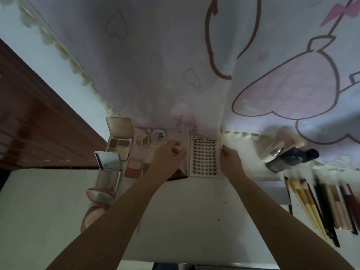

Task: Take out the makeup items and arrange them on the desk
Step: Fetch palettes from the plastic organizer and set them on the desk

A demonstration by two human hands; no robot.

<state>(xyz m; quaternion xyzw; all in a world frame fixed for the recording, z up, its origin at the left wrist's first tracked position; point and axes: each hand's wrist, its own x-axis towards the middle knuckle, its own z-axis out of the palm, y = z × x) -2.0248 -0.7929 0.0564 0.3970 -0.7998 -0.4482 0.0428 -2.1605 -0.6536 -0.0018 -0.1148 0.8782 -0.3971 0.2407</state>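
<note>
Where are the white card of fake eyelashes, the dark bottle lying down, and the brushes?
White rectangular card of false eyelashes (pixel 205 156): head view, middle of lash rows.
Dark bottle lying on its side (pixel 290 158): head view, bottle body.
Row of wooden-handled makeup brushes (pixel 309 203): head view, a pale handle.

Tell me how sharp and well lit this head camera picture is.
Head view: dim, bluish light; the lash card between left hand and right hand reads fairly sharp; the brushes at right are smeared; wide-angle bending curves the desk edges.

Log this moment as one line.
left hand: holds clear lid | right hand: grips lash tray edge | desk: palettes left, brushes right
</note>
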